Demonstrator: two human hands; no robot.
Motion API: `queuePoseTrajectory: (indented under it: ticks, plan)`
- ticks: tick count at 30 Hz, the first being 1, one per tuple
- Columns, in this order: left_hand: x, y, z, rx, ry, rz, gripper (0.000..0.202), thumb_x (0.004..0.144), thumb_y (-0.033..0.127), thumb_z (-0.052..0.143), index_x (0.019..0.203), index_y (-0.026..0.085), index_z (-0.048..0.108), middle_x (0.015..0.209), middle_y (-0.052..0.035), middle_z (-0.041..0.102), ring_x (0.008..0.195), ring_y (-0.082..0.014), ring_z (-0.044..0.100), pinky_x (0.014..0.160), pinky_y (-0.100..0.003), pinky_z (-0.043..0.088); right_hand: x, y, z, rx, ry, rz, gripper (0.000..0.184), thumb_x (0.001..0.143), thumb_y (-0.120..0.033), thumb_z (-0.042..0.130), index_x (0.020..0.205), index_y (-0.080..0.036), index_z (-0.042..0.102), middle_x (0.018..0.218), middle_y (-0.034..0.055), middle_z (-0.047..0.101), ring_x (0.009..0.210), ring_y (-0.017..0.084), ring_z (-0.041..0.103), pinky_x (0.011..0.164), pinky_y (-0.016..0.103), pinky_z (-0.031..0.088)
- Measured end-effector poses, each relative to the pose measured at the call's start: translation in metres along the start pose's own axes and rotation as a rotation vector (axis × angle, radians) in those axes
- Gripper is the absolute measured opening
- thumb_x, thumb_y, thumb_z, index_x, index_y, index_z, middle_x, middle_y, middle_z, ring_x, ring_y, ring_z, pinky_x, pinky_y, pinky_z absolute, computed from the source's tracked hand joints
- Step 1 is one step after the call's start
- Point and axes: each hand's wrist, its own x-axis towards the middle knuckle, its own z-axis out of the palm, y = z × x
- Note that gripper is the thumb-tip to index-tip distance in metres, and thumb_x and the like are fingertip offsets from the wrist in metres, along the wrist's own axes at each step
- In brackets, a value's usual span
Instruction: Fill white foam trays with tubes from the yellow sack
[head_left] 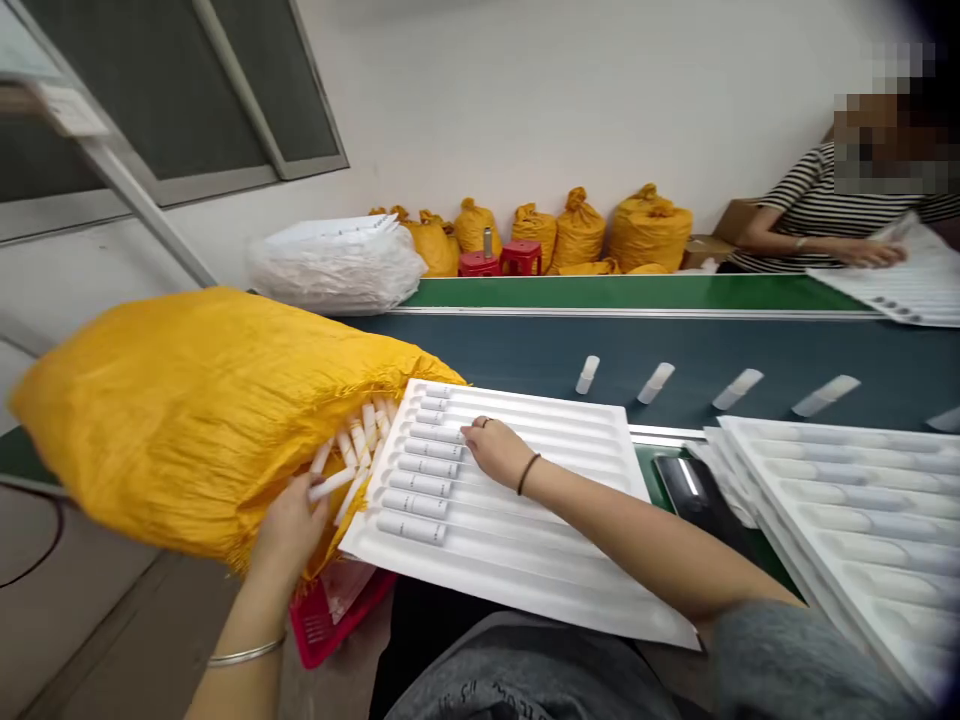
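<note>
A white grooved tray (555, 560) lies in front of me, with several white tubes (411, 527) with small dark print lying in the left ends of its grooves. My right hand (499, 452) is over the tray, its fingers pinched at the right end of one tube (435, 434) in an upper groove. At the mouth of a big yellow woven sack (195, 420), my left hand (291, 525) has its fingers closed round a plain white tube (332, 484). More loose tubes (360, 437) spill from the sack's opening beside the tray's left edge.
Several white tubes (656, 383) stand on the dark belt (510, 350) beyond the tray. Filled trays (862, 500) are stacked at right, near a black phone (690, 490). A red basket (322, 630) is below. Across the belt, a person in stripes (802, 205) handles a white sheet.
</note>
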Motion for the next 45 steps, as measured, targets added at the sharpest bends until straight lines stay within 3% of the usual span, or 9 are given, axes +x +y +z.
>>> queuePoseTrajectory:
  ticks: [3,6,10,15,22,28,34,42,45]
  plan:
    - [-0.02,0.018,-0.002,-0.438,0.12,-0.024,0.035,0.079,0.039,0.056,0.105,0.018,0.06,0.105,-0.0112,0.067,0.099,-0.0274,0.063,0.084,-0.036,0.05,0.04,-0.004,0.005,0.007,-0.018,0.024,0.021,0.092,-0.028,0.056,0.099,-0.01,0.064,0.104,0.0106,0.064,0.097,0.019,0.061,0.088,0.037,0.048]
    - [-0.034,0.036,0.001,-0.972,0.165,-0.016,0.047,0.071,0.057,0.065,0.1,0.021,0.056,0.103,-0.0076,0.067,0.096,-0.0234,0.064,0.087,-0.036,0.052,0.04,-0.005,-0.003,0.046,0.039,0.021,0.017,0.086,-0.024,0.061,0.095,-0.009,0.063,0.102,0.0122,0.064,0.096,0.022,0.061,0.086,0.039,0.048]
    - [-0.045,0.058,0.006,-1.313,0.059,-0.02,0.054,0.062,0.066,0.071,0.093,0.024,0.057,0.089,-0.0019,0.069,0.076,-0.0158,0.067,0.077,-0.033,0.056,-0.006,-0.008,-0.019,0.169,0.144,-0.027,0.02,0.084,-0.018,0.056,0.103,-0.012,0.057,0.096,0.0096,0.064,0.086,0.019,0.06,0.078,0.03,0.049]
    - [-0.056,0.092,0.01,-1.793,-0.253,-0.09,0.037,0.059,0.031,0.086,0.088,0.023,0.065,0.088,0.0014,0.07,0.076,-0.0105,0.066,0.076,-0.022,0.056,-0.073,-0.013,-0.026,0.726,0.239,-0.293,0.022,0.092,-0.021,0.046,0.113,-0.018,0.053,0.102,0.0062,0.062,0.084,0.014,0.059,0.072,0.026,0.051]
    - [-0.065,0.106,0.014,-1.603,-0.312,0.036,0.027,0.071,0.022,0.078,0.094,0.019,0.065,0.089,-0.0002,0.067,0.08,-0.0112,0.065,0.077,-0.022,0.054,-0.102,0.0,-0.041,0.517,0.437,-0.43,0.033,0.092,-0.012,0.047,0.123,-0.021,0.053,0.111,0.0097,0.058,0.103,0.018,0.056,0.089,0.035,0.048]
    - [-0.067,0.112,0.005,-1.419,-0.34,0.064,0.029,0.072,0.03,0.077,0.095,0.019,0.062,0.087,0.0008,0.063,0.075,-0.01,0.059,0.07,-0.02,0.049,-0.105,0.009,-0.045,0.489,0.443,-0.502,0.036,0.092,-0.009,0.047,0.126,-0.021,0.05,0.11,0.0094,0.059,0.104,0.017,0.056,0.09,0.032,0.049]
    - [-0.076,0.122,-0.015,-1.09,-0.523,0.206,0.025,0.083,0.04,0.064,0.099,0.02,0.061,0.073,0.0028,0.058,0.066,-0.0108,0.052,0.061,-0.021,0.04,-0.107,0.006,-0.037,0.389,0.428,-0.573,0.034,0.092,-0.01,0.047,0.125,-0.019,0.053,0.107,0.0108,0.06,0.101,0.018,0.057,0.086,0.031,0.051]
    - [-0.081,0.131,-0.015,-0.904,-0.207,0.477,0.027,0.075,0.024,0.071,0.102,0.024,0.068,0.09,-0.005,0.069,0.083,-0.0228,0.063,0.074,-0.028,0.047,-0.11,0.003,-0.03,0.581,0.308,-0.357,0.025,0.095,-0.021,0.048,0.118,-0.018,0.057,0.098,0.0076,0.066,0.086,0.016,0.061,0.078,0.029,0.051]
    - [-0.084,0.132,-0.01,-0.901,-0.161,0.516,0.035,0.074,0.022,0.07,0.109,0.026,0.067,0.096,-0.0057,0.07,0.086,-0.0238,0.065,0.076,-0.028,0.049,-0.114,0.0,-0.031,0.601,0.3,-0.38,0.027,0.095,-0.022,0.046,0.119,-0.017,0.056,0.101,0.0091,0.067,0.09,0.016,0.062,0.08,0.03,0.051]
